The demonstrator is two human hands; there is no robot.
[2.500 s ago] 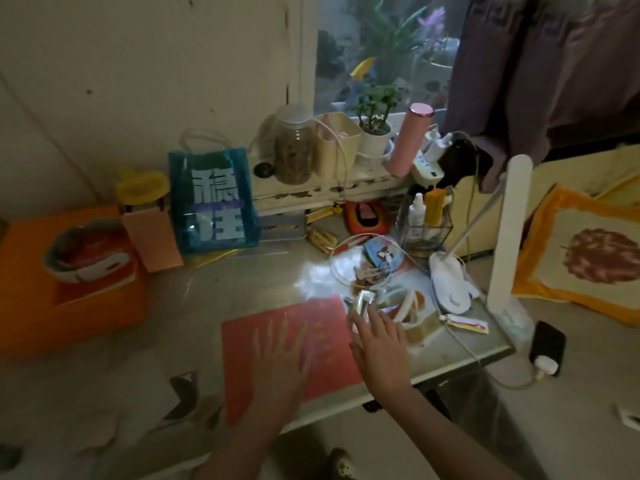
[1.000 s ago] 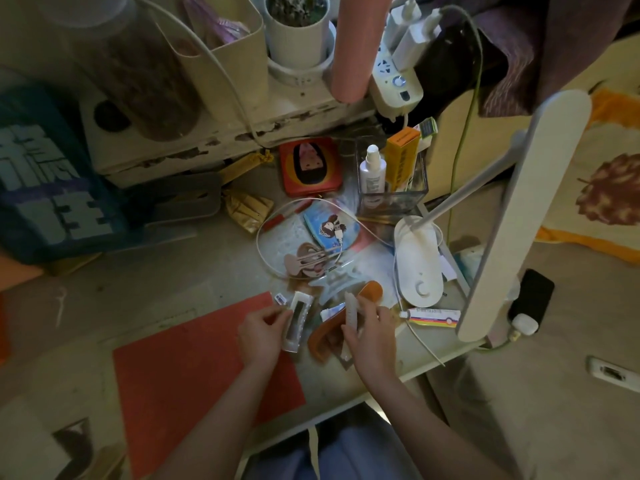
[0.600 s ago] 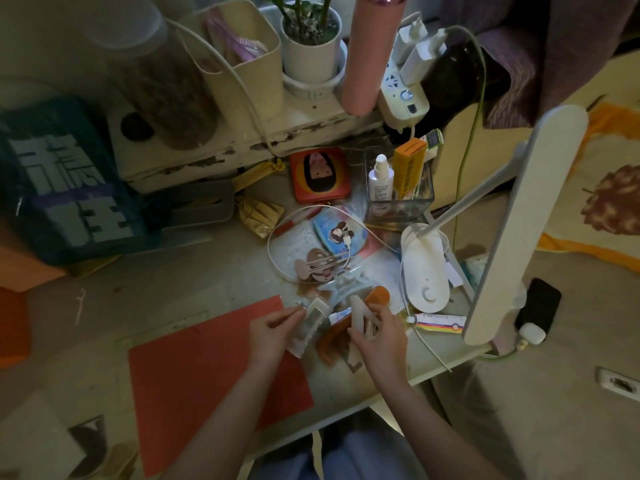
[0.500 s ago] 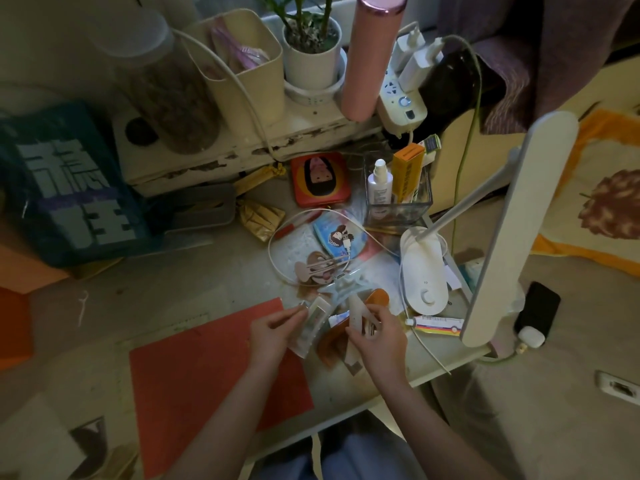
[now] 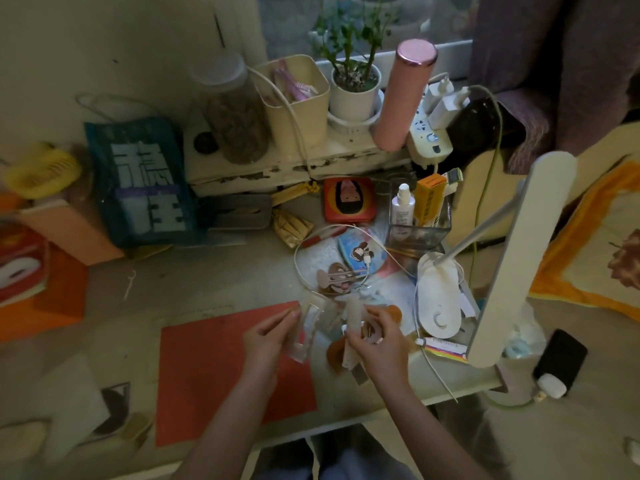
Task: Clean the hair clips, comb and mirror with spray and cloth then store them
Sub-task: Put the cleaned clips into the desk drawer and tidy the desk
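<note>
Two hair clips sit in our grip at lower centre of the frame: our left hand [image 5: 266,336] pinches a clear clip [image 5: 306,332], our right hand [image 5: 377,341] clasps a pale clip [image 5: 353,327].

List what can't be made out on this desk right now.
- Head view: the clear clip in the left hand is motion-blurred; its shape is unclear.
- The pale clip in the right hand is partly covered by fingers.
- Spray bottle label is too small to read.
- No cloth identifiable; dim light.
</note>
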